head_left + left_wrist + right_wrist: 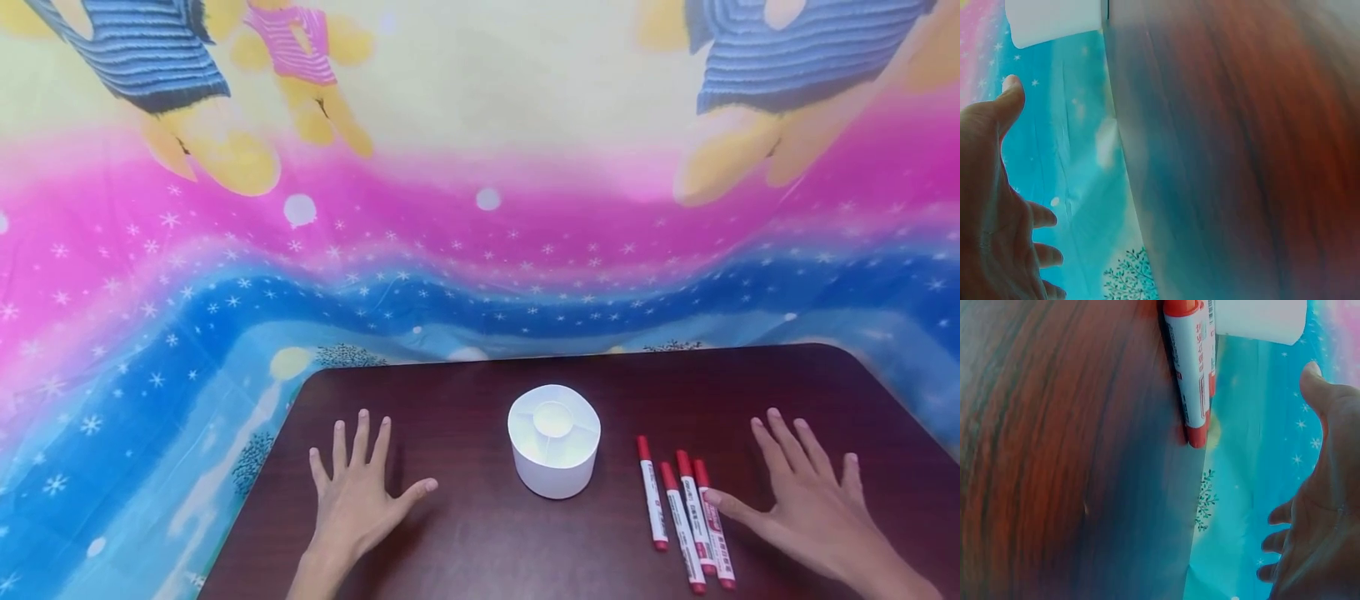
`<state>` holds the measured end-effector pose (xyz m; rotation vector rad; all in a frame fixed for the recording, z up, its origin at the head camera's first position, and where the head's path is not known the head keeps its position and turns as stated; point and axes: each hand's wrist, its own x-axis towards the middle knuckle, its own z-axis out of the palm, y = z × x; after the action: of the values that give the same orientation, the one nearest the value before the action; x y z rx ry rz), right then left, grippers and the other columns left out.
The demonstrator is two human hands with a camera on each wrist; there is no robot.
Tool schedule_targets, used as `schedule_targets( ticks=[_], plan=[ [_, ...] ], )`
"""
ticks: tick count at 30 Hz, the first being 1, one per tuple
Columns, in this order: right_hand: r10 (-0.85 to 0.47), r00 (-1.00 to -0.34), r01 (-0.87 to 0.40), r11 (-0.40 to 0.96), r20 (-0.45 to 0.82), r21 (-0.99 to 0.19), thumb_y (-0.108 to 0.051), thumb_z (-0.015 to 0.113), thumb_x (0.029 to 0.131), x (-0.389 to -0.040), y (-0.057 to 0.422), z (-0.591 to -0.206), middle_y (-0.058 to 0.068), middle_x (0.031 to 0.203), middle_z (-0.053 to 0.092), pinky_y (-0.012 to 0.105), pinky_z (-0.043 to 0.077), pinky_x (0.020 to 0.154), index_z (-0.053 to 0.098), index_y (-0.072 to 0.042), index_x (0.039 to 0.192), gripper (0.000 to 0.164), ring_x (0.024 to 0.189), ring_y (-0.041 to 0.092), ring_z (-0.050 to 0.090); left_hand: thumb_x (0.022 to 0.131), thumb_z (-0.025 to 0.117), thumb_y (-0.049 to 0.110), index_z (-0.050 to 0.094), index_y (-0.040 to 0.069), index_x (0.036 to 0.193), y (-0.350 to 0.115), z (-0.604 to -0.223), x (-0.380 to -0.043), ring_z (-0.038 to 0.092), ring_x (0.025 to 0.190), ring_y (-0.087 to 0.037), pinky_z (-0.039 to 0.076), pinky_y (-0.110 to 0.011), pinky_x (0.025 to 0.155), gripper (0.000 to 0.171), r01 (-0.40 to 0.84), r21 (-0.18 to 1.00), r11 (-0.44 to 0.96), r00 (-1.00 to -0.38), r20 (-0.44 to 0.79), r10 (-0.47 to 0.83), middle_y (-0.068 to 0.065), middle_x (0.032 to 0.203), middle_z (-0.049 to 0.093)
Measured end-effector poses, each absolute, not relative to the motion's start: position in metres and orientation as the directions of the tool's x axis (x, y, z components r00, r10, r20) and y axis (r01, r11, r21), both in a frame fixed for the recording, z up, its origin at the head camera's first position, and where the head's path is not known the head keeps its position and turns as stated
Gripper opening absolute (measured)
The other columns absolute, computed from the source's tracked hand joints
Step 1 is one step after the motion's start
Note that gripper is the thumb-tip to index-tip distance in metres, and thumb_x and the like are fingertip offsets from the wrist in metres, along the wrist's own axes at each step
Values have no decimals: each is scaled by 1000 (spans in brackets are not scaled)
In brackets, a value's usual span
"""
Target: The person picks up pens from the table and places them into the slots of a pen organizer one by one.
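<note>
A round white container (555, 479) with a central ring and divided compartments stands upright on the dark table, between the two hands. Several red-capped markers (652, 500) with white barrels lie to its right, roughly side by side. My left hand (356, 504) is left of the container, fingers straight and spread, holding nothing. On the other side, my right hand (806, 508) is spread too, its thumb tip overlapping the rightmost marker (716, 529) in the head view. The right wrist view shows a marker (1188, 369) and part of the white container (1260, 319) beyond the thumb.
The dark wooden table (465, 550) has rounded far corners. Behind it hangs a colourful cloth (450, 242) printed with bears and snowflakes, reaching down past the table's left and far edges.
</note>
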<state>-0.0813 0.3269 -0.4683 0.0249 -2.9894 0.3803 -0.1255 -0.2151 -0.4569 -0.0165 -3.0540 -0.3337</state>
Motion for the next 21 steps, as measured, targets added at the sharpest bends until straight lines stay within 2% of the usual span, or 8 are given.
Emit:
schedule_targets(
  ticks=[6,9,15,21],
  plan=[
    [-18,-992,-51,962,126,-267,-72,69,92,-81,324,-470,29,178,2,85,-25,114,8,1,171,124,165,48,-16,84,63,88,22,20,173,-204,-456,-131,-3,167,-50,-5,-83,125,120,48,228,973,-997,73,32,-15,182,6],
    [-17,-994,-46,961,105,-273,-73,68,92,-82,322,-470,31,177,2,87,-22,114,8,1,171,123,164,50,-15,83,63,88,22,20,173,-200,-455,-133,-3,167,-49,-5,-82,126,120,55,232,971,-996,76,39,-15,182,7],
    [-10,-998,-29,961,69,-276,-73,67,92,-84,318,-468,34,175,4,93,-7,113,13,4,169,122,162,56,-8,82,64,89,22,21,173,-190,-455,-136,-2,168,-47,-5,-81,127,121,67,235,970,-996,74,51,-13,182,7],
    [-13,-999,-24,953,38,-302,-72,67,94,-84,315,-466,36,174,8,93,3,113,14,6,169,120,160,61,4,83,66,86,29,19,171,-178,-455,-139,6,168,-46,2,-80,129,117,111,266,958,-991,104,86,-13,181,15]
  ],
)
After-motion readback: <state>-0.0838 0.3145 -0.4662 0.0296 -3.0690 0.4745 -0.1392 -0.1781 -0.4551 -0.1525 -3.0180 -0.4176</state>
